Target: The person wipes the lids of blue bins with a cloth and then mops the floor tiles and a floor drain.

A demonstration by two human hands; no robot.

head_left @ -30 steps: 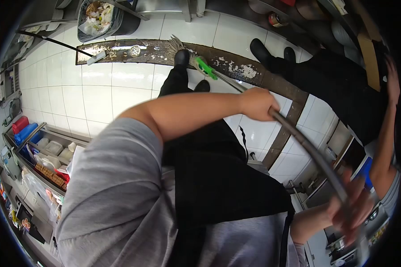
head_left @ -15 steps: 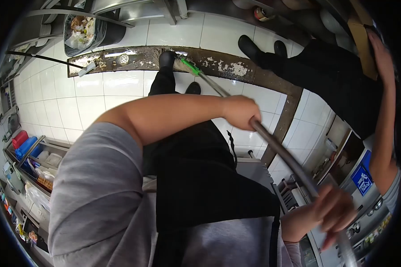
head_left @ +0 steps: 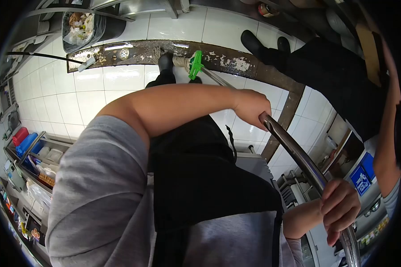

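Note:
A mop with a long metal handle [head_left: 298, 158] runs diagonally from the floor to the lower right. Its green clamp [head_left: 195, 65] and pale strings [head_left: 181, 61] lie on the dark, worn floor strip. My left hand [head_left: 253, 108] is closed round the middle of the handle, my forearm crossing in front of my body. Lower right, my right hand [head_left: 341, 207] wraps the upper part of the handle. One of my black boots [head_left: 165, 62] stands against the mop strings and seems to press on them; my other boot is mostly hidden behind my forearm.
A bin [head_left: 81, 31] with food waste stands upper left, near a long-handled floor tool [head_left: 87, 64] on the dark strip [head_left: 142, 55]. Another person in black trousers [head_left: 325, 80] stands at right. A cart [head_left: 42, 153] with containers is on the left. The white tiles look wet.
The mop's green clamp has turned and now shows its broad side. My left hand has shifted slightly right. My right hand's fingers, blurred before, now show wrapped round the handle.

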